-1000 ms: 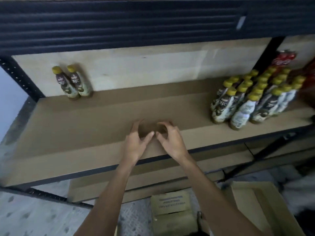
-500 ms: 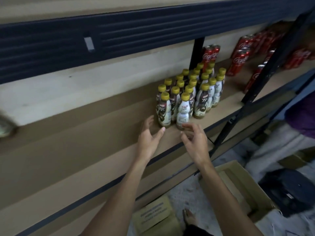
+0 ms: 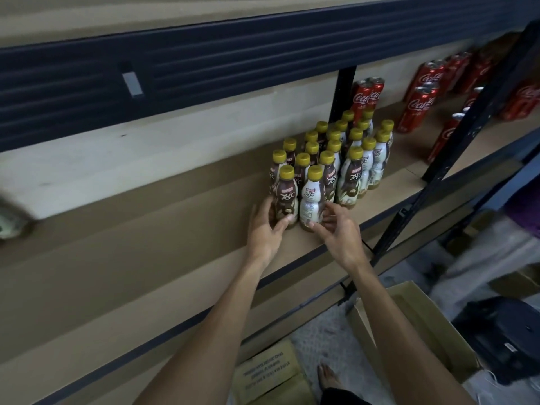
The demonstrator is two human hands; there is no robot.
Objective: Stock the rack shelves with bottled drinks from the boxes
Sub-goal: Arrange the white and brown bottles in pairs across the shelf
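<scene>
Several brown-and-white drink bottles with yellow caps (image 3: 353, 171) stand clustered on the brown rack shelf (image 3: 146, 244). My left hand (image 3: 264, 232) curls round the front left bottle (image 3: 285, 191), thumb on its front and fingers behind it. My right hand (image 3: 340, 233) holds the front right bottle (image 3: 312, 194), the one with a white label, low on its body. Both bottles stand upright on the shelf near its front edge.
Red cola cans (image 3: 418, 109) fill the shelf right of a black upright post (image 3: 455, 159). A blurred bottle (image 3: 8, 223) sits at the far left. On the floor lie an open cardboard box (image 3: 423, 325), a closed carton (image 3: 268, 372) and a black bag (image 3: 505, 331).
My view swung right from the bare middle of the shelf to the bottle cluster. Both hands moved forward from open in mid-air to closing round the two front bottles.
</scene>
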